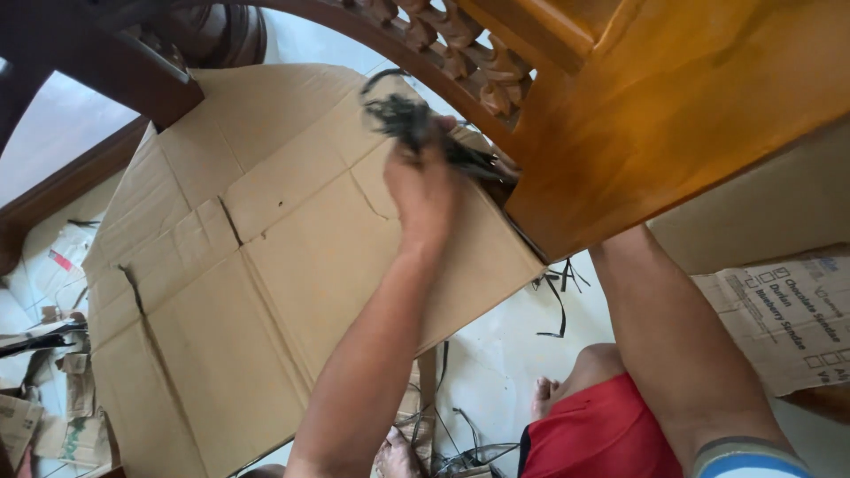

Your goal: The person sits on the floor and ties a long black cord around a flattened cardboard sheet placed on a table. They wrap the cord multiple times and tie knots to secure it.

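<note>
A flattened cardboard sheet point(257, 265) covers the pale floor at centre-left. At upper centre the left hand point(423, 181) closes around a tangle of dark strips point(403, 115), beside the carved wooden furniture point(673, 106) (right hand hidden behind it, grip unclear).

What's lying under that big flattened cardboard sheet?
Under the flattened brown cardboard sheet lies pale floor with thin black strips and torn cardboard scraps at its edges. Anything beneath its middle is covered.

The left hand point(423, 181) holds a clump of dark strips point(403, 115) over a big flat cardboard sheet point(266, 265). The right arm goes behind an orange wooden chair part point(673, 106), so the right hand is hidden.
</note>
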